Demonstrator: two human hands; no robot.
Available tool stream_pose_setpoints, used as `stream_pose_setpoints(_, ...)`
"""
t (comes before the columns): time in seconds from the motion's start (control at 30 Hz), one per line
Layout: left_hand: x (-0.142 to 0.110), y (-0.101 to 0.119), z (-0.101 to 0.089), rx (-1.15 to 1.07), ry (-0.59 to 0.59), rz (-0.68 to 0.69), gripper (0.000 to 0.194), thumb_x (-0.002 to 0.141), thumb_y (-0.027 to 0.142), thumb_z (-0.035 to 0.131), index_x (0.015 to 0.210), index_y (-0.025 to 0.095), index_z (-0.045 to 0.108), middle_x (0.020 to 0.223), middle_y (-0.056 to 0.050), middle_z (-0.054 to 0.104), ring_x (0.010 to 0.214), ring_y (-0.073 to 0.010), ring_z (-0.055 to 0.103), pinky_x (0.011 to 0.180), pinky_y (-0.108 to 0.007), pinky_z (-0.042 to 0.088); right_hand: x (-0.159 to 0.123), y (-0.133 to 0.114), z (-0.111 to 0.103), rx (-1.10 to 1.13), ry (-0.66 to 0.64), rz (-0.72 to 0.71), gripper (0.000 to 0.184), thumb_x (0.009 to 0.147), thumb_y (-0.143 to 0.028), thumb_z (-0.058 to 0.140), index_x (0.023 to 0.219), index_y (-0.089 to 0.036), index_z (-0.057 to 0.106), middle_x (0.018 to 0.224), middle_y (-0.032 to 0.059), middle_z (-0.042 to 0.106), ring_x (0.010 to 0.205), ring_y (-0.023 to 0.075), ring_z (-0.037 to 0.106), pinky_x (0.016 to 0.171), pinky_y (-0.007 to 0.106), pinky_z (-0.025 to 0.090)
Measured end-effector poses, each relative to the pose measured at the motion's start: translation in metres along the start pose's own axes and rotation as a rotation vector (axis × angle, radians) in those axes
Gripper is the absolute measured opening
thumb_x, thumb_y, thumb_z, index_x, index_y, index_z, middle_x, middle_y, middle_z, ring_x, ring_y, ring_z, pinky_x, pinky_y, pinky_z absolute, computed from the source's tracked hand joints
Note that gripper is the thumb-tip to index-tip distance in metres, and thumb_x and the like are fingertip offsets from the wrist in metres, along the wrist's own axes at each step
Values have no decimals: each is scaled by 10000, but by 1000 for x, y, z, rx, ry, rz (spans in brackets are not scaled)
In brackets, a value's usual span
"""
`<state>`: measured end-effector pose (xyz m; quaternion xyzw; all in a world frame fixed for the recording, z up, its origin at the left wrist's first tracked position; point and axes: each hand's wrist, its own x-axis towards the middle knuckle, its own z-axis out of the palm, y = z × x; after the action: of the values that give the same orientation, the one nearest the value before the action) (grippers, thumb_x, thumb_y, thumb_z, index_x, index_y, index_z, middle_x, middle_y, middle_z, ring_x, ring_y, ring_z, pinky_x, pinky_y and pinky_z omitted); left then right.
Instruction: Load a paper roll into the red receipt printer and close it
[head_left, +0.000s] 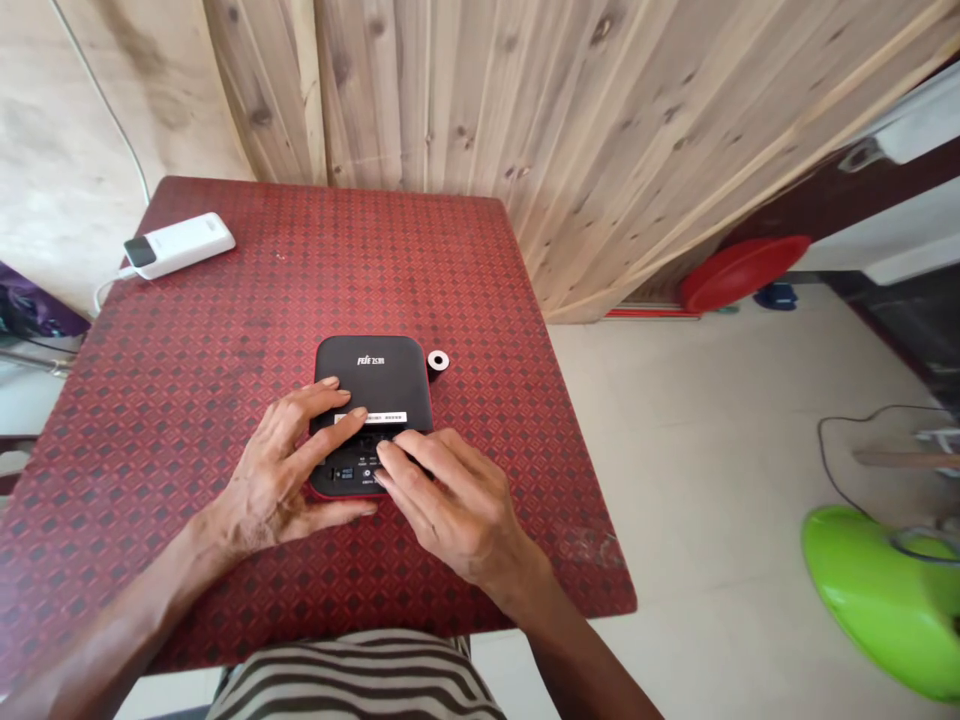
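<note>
A flat black electronic device [375,375] with rounded corners and a red rim lies on the table, a white printed label across its middle. Its near part is a recessed panel [346,473] with small sockets or switches and printed markings. My left hand [281,460] rests on the device's left side, fingers spread over the top and thumb along the near edge. At the panel's right side, my right hand [454,495] has its fingertips pinched together; whatever lies between them is hidden. Beside the device's right edge is a small black cylinder with a white ring-shaped end [438,361].
The red patterned table [360,270] meets a wooden plank wall [465,100]. A white power bank [184,245] with a cable plugged in lies at the far left corner. To the right, a green plastic stool [877,600] and a red basin [742,272] are near the floor.
</note>
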<state>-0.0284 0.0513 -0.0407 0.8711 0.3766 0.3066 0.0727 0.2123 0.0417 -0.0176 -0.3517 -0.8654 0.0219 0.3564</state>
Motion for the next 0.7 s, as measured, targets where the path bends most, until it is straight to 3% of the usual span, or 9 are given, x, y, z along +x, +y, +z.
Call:
stream_pose_setpoints(0.1,0,-1,0,-15,-6,-22,822,838,502,824,1512,180,480,1477,-214,503,1411,-376,517,1128,-584,521,-3,10,-6,101,80,109,415,979,-143,689,1384,-157,603,1102,108,778,903,200,715,833,349,617)
stream_pose_setpoints(0.17,0,-1,0,-21,-11,-32,794,836,493,828,1490,181,500,1464,-211,507,1396,-371,530,1105,-578,538,-8,23,-9,141,143,236,459,992,-164,678,1437,-220,580,1091,74,780,882,178,723,813,326,620)
stream_pose_setpoints(0.3,2,-3,0,-11,-9,-36,742,834,494,828,1444,190,535,1422,-195,526,1369,-365,555,1067,-559,559,-25,59,-4,140,205,480,300,1031,-246,617,1326,-261,669,961,21,782,772,155,723,720,297,601)
stream_pose_setpoints(0.43,5,-4,2,33,9,-30,732,823,553,819,1419,220,553,1405,-177,556,1305,-358,598,1041,-563,560,-45,90,21,213,131,659,276,1030,-379,587,1218,-230,722,1024,57,801,869,205,759,817,362,603)
stream_pose_setpoints(0.53,1,-1,2,19,32,-29,769,834,553,810,1465,226,517,1420,-175,558,1328,-350,587,1079,-556,546,-54,99,38,290,80,771,305,1014,-425,566,1177,-221,724,920,47,793,766,204,738,770,366,590)
stream_pose_setpoints(0.63,-11,3,0,60,132,-34,854,828,479,840,1530,184,452,1424,-193,552,1362,-344,567,1115,-532,538,-56,101,44,335,73,814,288,995,-427,576,1129,-224,731,876,38,781,721,193,710,721,342,564)
stream_pose_setpoints(0.7,-22,6,-2,128,208,-22,839,803,420,874,1501,162,486,1380,-190,573,1323,-334,593,1084,-507,560,-56,101,43,353,79,813,269,983,-412,591,1103,-221,738,871,36,781,717,190,703,714,335,551)
